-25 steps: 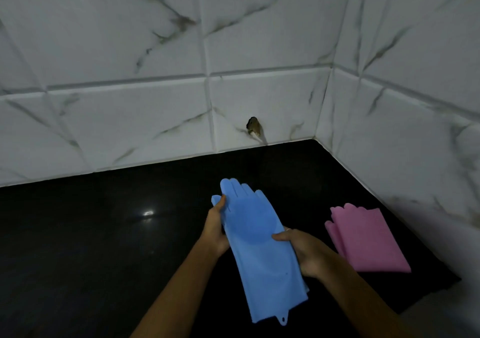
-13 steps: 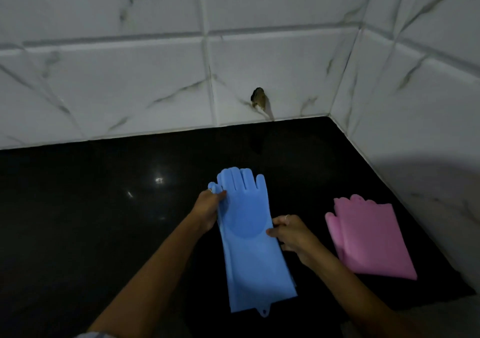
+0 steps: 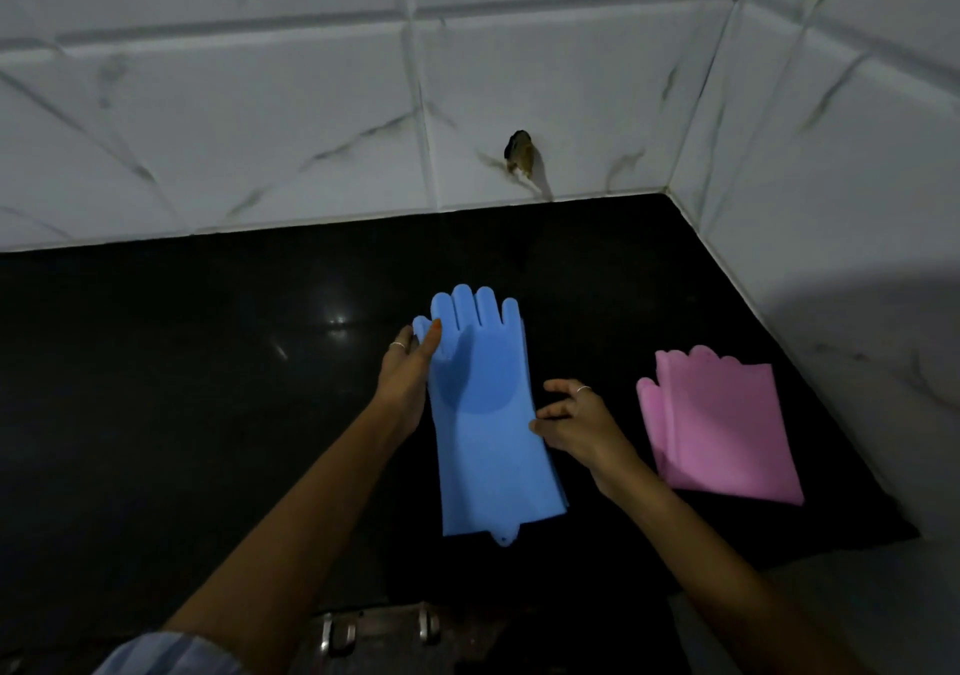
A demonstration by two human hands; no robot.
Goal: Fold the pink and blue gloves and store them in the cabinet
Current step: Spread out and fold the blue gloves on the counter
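White marble-look tiles [image 3: 291,118] with grey veins and raised grout lines cover two walls meeting in a corner. Below them runs the surface [image 3: 156,394], a glossy black slab with small glints of reflected light. The blue gloves [image 3: 488,414] lie flat on it as a long, smooth rubbery stack, fingers toward the wall, a darker round patch on the palm and a small tab at the cuff edge. To their right, apart from them, the pink gloves [image 3: 722,425] lie folded into a shorter, squarish shape with scalloped fingertips at the top. The left hand [image 3: 405,378] pinches the blue thumb at the stack's left edge, thumb on top. The right hand [image 3: 576,420] rests at the right edge near mid-length, fingers loosely curled, fingertips touching the rubber. A small dark hole [image 3: 519,152] breaks one tile.
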